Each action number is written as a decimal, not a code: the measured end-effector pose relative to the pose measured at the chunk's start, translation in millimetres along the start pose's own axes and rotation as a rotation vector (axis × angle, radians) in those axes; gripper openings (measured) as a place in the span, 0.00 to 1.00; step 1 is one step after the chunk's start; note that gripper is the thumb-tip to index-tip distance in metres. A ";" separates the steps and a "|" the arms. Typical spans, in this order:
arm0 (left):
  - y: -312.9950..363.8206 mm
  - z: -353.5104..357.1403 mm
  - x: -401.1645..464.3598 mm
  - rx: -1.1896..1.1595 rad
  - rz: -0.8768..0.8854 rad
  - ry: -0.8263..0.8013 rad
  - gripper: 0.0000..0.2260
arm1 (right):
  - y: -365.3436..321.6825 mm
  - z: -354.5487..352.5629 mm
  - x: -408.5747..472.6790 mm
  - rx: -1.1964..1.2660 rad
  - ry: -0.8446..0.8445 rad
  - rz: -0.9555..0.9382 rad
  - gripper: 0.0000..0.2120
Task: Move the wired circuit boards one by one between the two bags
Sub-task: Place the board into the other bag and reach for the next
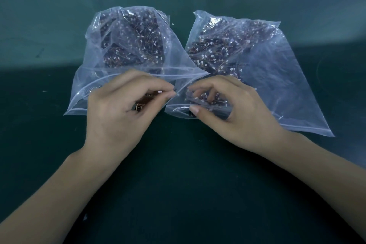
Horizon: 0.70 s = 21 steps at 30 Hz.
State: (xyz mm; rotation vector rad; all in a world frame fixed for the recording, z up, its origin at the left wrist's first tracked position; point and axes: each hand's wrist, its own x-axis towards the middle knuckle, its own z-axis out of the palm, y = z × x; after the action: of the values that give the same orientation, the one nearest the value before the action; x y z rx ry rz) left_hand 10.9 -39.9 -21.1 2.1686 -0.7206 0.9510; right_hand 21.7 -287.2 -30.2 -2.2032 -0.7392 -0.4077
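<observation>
Wired circuit boards [134,43] fill two clear zip-top plastic bags lying side by side on a dark green bench [198,174], their open mouths facing the person. The left bag [126,45] and the right bag [277,77] each hold a dense tangle of dark boards, thin red-brown wires and small white connectors, heaped mostly toward the far ends.

At the left bag's mouth, the left hand [116,113] pinches thumb and forefinger together on a small white connector [159,91], with a wired board [141,105] partly visible beneath the curled fingers [158,87]. The right hand [233,113] reaches into the mouth of the right bag, its fingers [200,90] bent and spread over boards near the opening and its thumb [195,109] pressing at the bag's front edge; whether it grips a board or only the plastic cannot be told.

The step in hand appears to be lifting a single board across from one bag to the other. Done well, that likely means drawing the piece out slowly by its board rather than its wire, since the leads look prone to snagging on neighbours, and keeping the receiving mouth held wide so that the board drops in cleanly without dragging others along.

Along the far edge of the bench, a few small, blurred objects stand against a pale wall.
</observation>
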 end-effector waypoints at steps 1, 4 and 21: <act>2.7 0.8 -0.3 -0.040 -0.007 -0.007 0.04 | 0.4 0.2 0.1 0.021 0.005 0.001 0.16; 12.3 6.2 -2.0 -0.205 -0.071 -0.041 0.09 | 0.5 1.3 1.3 0.070 0.011 -0.023 0.15; 21.9 12.5 -4.7 -0.350 -0.209 -0.087 0.03 | -4.9 0.6 1.3 0.388 0.159 0.030 0.04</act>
State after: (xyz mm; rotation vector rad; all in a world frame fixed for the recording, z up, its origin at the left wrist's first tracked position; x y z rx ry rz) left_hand -1.8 -62.1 -23.8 1.9369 -0.6332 0.5774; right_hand 19.6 -283.6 -27.2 -1.7948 -0.6374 -0.3831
